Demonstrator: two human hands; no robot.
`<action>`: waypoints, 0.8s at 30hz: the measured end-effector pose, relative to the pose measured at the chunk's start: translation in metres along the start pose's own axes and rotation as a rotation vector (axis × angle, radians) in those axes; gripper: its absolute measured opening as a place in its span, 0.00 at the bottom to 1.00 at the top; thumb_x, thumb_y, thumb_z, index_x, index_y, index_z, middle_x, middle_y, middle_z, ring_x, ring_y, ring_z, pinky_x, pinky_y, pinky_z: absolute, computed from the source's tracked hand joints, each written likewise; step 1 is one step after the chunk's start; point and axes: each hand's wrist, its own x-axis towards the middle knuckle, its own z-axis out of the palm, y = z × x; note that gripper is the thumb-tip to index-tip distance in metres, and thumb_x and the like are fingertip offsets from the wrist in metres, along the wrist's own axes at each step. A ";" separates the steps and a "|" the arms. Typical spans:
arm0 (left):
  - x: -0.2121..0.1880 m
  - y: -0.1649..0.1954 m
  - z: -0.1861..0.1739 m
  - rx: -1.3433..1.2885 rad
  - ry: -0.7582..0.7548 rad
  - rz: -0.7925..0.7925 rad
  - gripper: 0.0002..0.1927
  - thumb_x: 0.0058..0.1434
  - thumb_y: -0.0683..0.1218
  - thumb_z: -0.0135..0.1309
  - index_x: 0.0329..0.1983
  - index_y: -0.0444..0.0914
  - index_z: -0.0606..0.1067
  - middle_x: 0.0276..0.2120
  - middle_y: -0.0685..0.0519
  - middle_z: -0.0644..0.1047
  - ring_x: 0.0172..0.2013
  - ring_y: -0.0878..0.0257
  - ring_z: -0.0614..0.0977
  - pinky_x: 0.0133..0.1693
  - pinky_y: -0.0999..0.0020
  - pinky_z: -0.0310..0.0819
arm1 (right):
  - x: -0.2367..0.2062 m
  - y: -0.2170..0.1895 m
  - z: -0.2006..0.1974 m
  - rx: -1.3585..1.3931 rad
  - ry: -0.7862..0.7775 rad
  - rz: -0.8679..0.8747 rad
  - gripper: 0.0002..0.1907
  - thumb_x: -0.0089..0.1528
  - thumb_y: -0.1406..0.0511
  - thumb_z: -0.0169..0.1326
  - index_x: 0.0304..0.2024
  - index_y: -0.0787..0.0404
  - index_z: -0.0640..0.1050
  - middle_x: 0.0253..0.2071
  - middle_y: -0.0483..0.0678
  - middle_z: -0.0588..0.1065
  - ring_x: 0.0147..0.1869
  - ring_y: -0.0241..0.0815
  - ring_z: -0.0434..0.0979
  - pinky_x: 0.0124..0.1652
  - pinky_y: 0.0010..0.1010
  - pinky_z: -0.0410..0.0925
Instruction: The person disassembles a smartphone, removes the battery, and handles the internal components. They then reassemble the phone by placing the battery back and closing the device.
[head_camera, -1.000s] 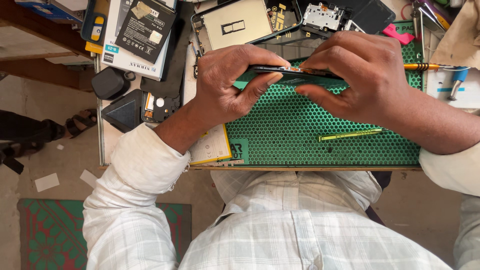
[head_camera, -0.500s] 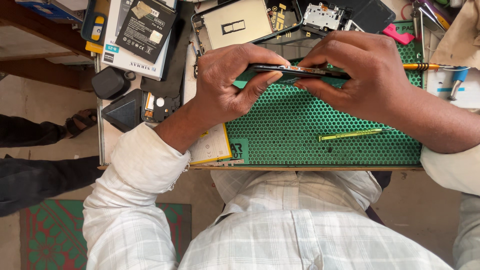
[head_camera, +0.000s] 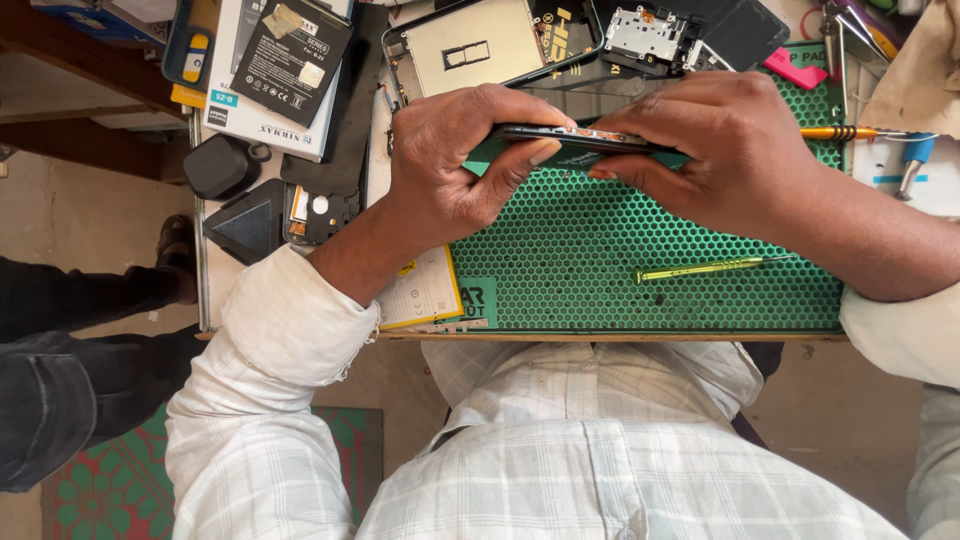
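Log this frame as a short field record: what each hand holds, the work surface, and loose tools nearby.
left hand: grip on one end of thin black phone body
right hand: grip on the other end
phone: held edge-on above green honeycomb work mat
loose tools: slim yellow-green screwdriver on mat; orange-handled screwdriver at mat's edge
bystander: dark-trousered legs beside the bench

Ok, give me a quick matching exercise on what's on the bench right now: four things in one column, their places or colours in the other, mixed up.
Things:
1. phone
2. yellow-green tool
3. pink pick
4. orange-handled screwdriver

Places:
A. lying alone on the green mat, nearer the person than the hands
B. far right corner of the mat
C. held edge-on between the left hand and right hand
D. sticking out to the right from behind the right hand

Pairs: 1-C, 2-A, 3-B, 4-D
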 end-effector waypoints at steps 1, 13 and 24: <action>0.000 0.000 0.000 0.003 0.001 -0.003 0.10 0.77 0.49 0.59 0.52 0.38 0.77 0.44 0.52 0.84 0.40 0.65 0.88 0.42 0.74 0.84 | 0.000 0.000 0.001 -0.010 -0.002 0.004 0.18 0.60 0.63 0.70 0.48 0.64 0.83 0.33 0.52 0.78 0.32 0.49 0.77 0.33 0.38 0.69; 0.000 0.005 0.000 0.037 0.011 -0.096 0.09 0.77 0.48 0.59 0.52 0.39 0.78 0.43 0.53 0.84 0.39 0.66 0.88 0.41 0.75 0.82 | -0.002 0.004 -0.002 -0.017 -0.046 0.076 0.19 0.59 0.61 0.70 0.51 0.61 0.83 0.27 0.51 0.76 0.27 0.48 0.75 0.30 0.38 0.67; -0.002 -0.014 0.004 -0.124 0.195 -0.323 0.11 0.77 0.49 0.60 0.48 0.36 0.78 0.36 0.57 0.81 0.36 0.74 0.79 0.40 0.79 0.75 | 0.002 0.029 -0.001 0.248 -0.071 0.263 0.26 0.59 0.65 0.71 0.56 0.67 0.77 0.45 0.54 0.81 0.45 0.41 0.82 0.44 0.30 0.74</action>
